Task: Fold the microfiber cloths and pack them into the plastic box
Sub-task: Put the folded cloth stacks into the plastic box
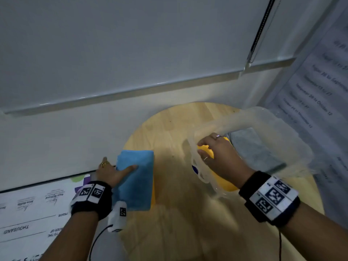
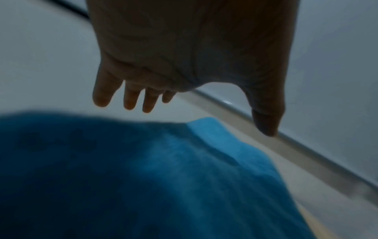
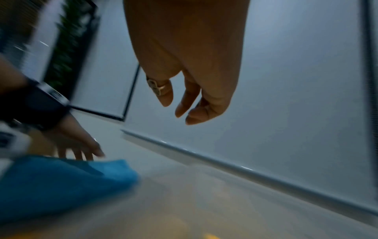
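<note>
A folded blue cloth (image 1: 135, 178) (image 2: 163, 177) (image 3: 61, 182) lies at the left of the round wooden table (image 1: 178, 223), with a thin yellow strip along its right edge. My left hand (image 1: 113, 172) (image 2: 204, 119) is spread over its far left corner, fingers straight, thumb resting on the cloth. At the right stands a clear plastic box (image 1: 282, 132), blurred, with a folded grey cloth (image 1: 254, 147) and a yellow cloth (image 1: 224, 183) in it. My right hand (image 1: 211, 151) (image 3: 178, 103) hovers at the box's near-left rim. Its fingers are loosely curled, and the right wrist view shows nothing between them.
A white wall with a ledge (image 1: 131, 91) runs close behind the table. A printed board (image 1: 37, 204) leans at the left beyond the table's edge. A sheet with printed dates (image 1: 310, 95) hangs at the right beside the box. Bare wood lies between cloth and box.
</note>
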The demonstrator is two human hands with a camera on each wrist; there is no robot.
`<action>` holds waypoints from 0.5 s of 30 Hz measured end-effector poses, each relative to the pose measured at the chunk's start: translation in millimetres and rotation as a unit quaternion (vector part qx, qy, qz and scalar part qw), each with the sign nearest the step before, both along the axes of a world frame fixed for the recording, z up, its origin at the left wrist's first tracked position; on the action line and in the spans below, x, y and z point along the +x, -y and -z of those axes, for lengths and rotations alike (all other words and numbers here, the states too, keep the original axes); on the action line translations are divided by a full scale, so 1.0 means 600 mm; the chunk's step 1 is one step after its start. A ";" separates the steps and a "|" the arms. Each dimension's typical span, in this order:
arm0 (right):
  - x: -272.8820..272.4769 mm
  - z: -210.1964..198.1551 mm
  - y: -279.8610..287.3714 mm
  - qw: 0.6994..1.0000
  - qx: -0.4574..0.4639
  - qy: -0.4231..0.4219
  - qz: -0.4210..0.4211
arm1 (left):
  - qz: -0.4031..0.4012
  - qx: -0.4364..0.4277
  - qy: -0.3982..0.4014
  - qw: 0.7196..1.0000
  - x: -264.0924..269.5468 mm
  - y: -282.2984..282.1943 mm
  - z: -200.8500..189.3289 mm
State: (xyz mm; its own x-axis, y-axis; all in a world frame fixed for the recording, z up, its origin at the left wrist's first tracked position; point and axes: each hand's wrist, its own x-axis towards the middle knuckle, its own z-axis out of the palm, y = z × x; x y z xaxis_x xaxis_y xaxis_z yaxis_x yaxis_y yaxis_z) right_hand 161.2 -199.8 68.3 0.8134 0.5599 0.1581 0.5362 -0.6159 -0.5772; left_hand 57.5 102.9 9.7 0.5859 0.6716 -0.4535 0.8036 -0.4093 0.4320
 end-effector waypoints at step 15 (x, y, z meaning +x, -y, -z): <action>-0.078 0.216 -0.286 0.795 0.060 -0.599 0.083 | -0.171 -0.306 0.036 0.936 -0.029 -0.029 0.115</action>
State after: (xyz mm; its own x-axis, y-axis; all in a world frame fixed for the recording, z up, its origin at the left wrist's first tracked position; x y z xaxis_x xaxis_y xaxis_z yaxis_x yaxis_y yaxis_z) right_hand 114.5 -28.0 -61.2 0.4824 0.4691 -0.7397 -0.5242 -0.5220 -0.6729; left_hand 40.3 120.5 -59.4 0.4282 0.4518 -0.7826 0.8026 0.2079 0.5591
